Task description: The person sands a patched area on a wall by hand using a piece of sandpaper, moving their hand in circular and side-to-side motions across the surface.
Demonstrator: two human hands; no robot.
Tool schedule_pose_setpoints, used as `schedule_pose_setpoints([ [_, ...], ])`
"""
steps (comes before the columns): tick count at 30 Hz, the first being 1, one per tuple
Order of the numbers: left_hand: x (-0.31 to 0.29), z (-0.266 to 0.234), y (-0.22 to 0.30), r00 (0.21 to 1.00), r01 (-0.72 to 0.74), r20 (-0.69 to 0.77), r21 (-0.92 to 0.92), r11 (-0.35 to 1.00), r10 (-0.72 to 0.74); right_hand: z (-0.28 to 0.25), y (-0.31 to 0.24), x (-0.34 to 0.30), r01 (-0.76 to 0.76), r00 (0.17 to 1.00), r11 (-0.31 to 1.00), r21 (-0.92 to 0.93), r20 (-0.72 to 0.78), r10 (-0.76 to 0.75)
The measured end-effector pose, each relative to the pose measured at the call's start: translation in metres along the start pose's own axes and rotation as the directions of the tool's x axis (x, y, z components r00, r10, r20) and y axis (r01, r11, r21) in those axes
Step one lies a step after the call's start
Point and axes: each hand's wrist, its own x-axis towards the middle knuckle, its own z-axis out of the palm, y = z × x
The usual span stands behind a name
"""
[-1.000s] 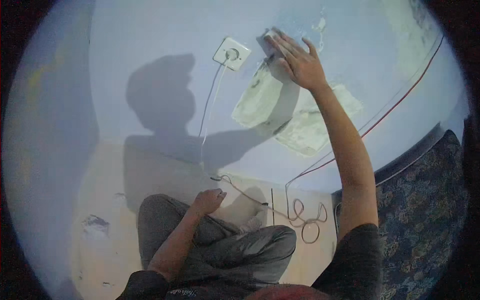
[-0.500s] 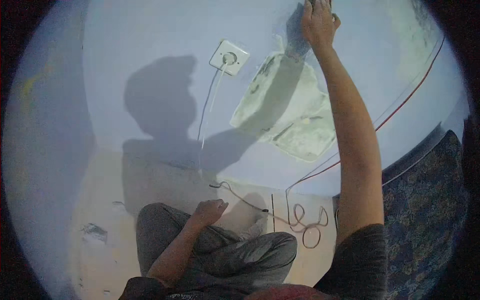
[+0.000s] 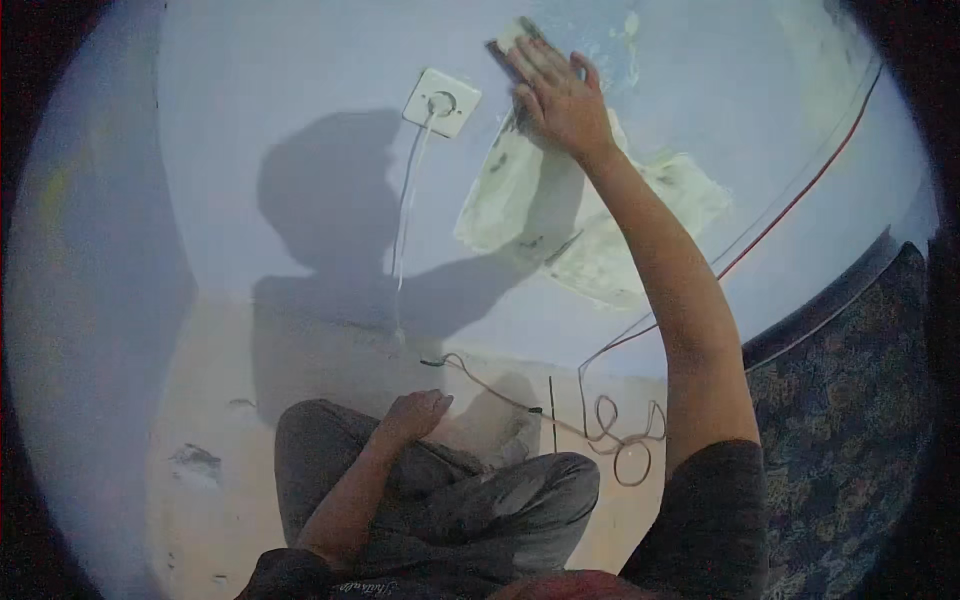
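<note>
My right hand (image 3: 565, 105) is stretched up to the wall, its fingers laid over a small flat piece that looks like sandpaper (image 3: 497, 58), its dark edge showing past the fingertips. It presses this to the wall just above a pale, rough patch of filler (image 3: 490, 205). Another part of the filler (image 3: 690, 190) shows to the right of my forearm. My left hand (image 3: 415, 415) rests near my left knee, fingers curled in, and I see nothing in it.
Left of the filler is a white wall socket (image 3: 441, 103) with a plug in it and a white cord (image 3: 405, 220) hanging down. A brown cable (image 3: 630, 465) lies coiled on the floor. A red cable (image 3: 800, 200) runs along the wall above a dark patterned cushion or mattress (image 3: 850, 420).
My right hand has come down and to the left across the wall with the sandpaper, nearer the socket. My left hand stays by the knee. The view has shifted slightly.
</note>
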Motion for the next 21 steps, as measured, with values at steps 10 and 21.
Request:
schedule_pose_setpoints([
  [10,0.014,0.02,-0.031,0.998,0.045,-0.038,-0.105,0.993,-0.049,-0.044,0.033,-0.024,0.315,0.893,0.948,0.038,0.327,-0.31],
  [21,-0.101,-0.13,0.034,0.976,-0.215,-0.184,-0.695,0.686,0.119,-0.077,0.167,0.057,-0.41,0.912,0.899,-0.153,-0.08,0.402],
])
